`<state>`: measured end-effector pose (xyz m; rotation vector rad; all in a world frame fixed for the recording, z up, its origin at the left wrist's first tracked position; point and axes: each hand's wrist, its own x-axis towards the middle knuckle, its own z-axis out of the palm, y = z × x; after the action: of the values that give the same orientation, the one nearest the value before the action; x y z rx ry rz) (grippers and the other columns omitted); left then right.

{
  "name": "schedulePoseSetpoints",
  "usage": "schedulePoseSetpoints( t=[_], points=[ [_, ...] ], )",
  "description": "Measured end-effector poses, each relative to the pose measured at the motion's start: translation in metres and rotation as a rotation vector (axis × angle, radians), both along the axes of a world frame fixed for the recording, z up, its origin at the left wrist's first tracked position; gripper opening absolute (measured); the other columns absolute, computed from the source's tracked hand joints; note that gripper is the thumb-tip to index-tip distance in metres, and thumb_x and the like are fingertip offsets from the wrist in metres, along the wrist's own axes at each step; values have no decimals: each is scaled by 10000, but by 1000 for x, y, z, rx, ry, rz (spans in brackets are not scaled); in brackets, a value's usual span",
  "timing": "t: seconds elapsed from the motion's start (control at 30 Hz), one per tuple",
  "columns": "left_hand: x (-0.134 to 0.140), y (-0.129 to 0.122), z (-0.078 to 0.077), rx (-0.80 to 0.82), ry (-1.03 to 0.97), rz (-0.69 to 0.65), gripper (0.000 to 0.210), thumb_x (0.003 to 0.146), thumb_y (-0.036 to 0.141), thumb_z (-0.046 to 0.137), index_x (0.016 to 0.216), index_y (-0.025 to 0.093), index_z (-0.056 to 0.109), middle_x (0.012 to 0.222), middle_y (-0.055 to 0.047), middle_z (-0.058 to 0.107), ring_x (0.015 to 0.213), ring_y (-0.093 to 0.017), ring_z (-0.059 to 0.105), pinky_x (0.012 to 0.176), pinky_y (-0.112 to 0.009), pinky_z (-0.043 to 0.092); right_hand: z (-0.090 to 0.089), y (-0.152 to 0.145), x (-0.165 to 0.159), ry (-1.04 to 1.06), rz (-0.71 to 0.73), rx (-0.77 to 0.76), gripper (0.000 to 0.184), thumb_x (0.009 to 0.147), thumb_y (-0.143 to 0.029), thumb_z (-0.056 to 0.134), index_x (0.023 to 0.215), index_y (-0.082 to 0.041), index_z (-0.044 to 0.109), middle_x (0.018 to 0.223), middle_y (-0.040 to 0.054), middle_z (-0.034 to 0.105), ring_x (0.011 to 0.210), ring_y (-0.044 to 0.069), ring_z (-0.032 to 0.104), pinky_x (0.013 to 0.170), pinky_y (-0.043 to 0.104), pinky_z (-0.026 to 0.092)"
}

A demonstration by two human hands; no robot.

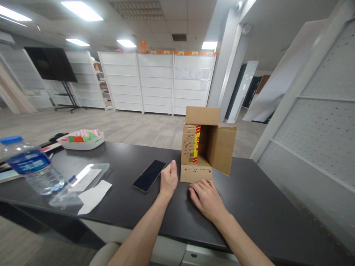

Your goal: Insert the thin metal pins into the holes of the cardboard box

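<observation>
A cardboard box point(189, 142) stands on the dark table, its opening toward me and its flaps spread. Small dark and shiny dots mark its left side and lower flap point(196, 174). My right hand point(206, 197) rests at the near edge of that flap, fingers bent loosely and thumb apart; nothing shows in it. My left hand point(169, 181) is closed in a fist with the thumb up, left of the box. No object shows in the fist, though its inner side is partly hidden. Close by on its left lies a black phone point(149, 176).
At left are a water bottle point(30, 166), a clear plastic case point(95, 171), a white paper piece point(95, 195) and a white basket point(83, 145) of colourful packets. A perforated panel point(318, 136) borders the table point(257, 207) on the right. White shelving point(156, 85) stands beyond.
</observation>
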<state>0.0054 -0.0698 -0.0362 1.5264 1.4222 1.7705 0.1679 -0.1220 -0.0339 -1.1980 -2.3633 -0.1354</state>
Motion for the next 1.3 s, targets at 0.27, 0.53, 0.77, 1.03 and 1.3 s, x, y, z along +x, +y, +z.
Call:
schedulePoseSetpoints(
  t=[0.27,0.53,0.77,1.03,1.3],
  points=[
    [-1,2,-3,7,10,-11,460,888,502,359,557,195,271,525,48,277,525,-86,264,518,-253,199,-6,11,9,150,-26,-14,335,986,-271,296,901,-195,611,826,55,656,806,186,561,778,328,343],
    [-2,2,-6,-6,57,2,420,909,426,354,570,197,259,529,53,265,527,-85,256,522,-259,188,3,30,26,620,-113,-172,356,963,-406,330,959,-207,626,925,61,675,838,197,618,769,312,438],
    [-2,3,-7,-15,44,-6,428,905,448,352,573,197,256,534,53,258,531,-86,253,527,-258,186,5,50,27,702,-193,-111,373,948,-421,337,933,-189,629,915,73,683,851,205,641,772,300,463],
    [-2,3,-6,-4,10,-31,443,895,474,365,565,191,280,525,53,279,526,-81,254,528,-258,185,-5,58,25,643,-198,-44,352,952,-391,324,937,-197,617,909,69,684,855,212,639,778,310,468],
    [-2,2,-5,-10,44,-16,436,908,455,345,570,189,273,527,53,275,527,-80,259,531,-261,183,-9,59,26,593,-166,-9,328,960,-367,322,967,-200,604,944,66,677,883,212,634,794,325,472]
  ],
)
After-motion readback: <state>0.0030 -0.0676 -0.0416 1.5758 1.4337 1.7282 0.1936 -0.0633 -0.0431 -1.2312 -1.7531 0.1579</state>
